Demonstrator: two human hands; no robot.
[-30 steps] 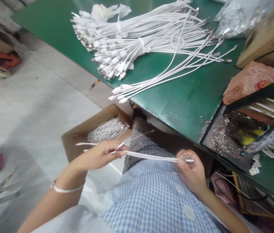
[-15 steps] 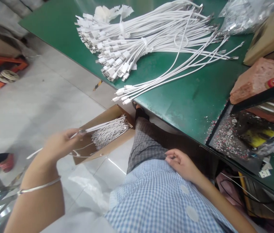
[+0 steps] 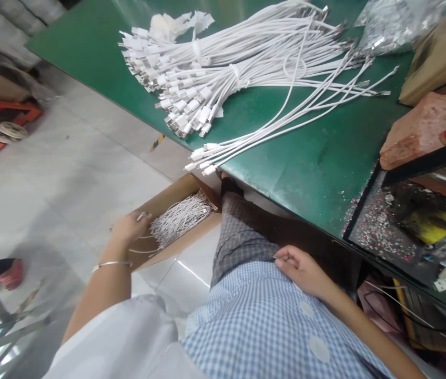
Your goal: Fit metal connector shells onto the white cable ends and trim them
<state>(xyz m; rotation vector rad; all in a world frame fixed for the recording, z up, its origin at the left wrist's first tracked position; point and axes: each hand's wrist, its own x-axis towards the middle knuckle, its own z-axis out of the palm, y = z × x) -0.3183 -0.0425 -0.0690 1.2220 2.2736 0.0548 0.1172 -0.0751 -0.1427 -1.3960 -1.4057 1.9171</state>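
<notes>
My left hand point(image 3: 130, 229) is closed over the near end of an open cardboard box point(image 3: 160, 197) on the floor. A small metallic cable end point(image 3: 142, 216) shows at its fingertips; motion blur hides the rest of what it grips. Inside the box lies a heap of thin white cables point(image 3: 181, 217), with a few strands trailing under the hand. My right hand point(image 3: 297, 268) rests on my lap with its fingers curled together, and I cannot make out whether anything is in them. On the green table point(image 3: 286, 152), several loose white USB cables point(image 3: 262, 138) overhang the near edge.
Tied bundles of white USB cables point(image 3: 195, 68) lie farther back on the table. At the right are a clear plastic bag point(image 3: 404, 26), a brick point(image 3: 424, 126) and a dark tray point(image 3: 376, 223) with scraps. An orange crate point(image 3: 29, 111) and a person's foot point(image 3: 12, 273) are at the left.
My left hand has moved right, closer to the box. The white cables that stretched out from it over the box no longer show there. My right hand stays on my lap.
</notes>
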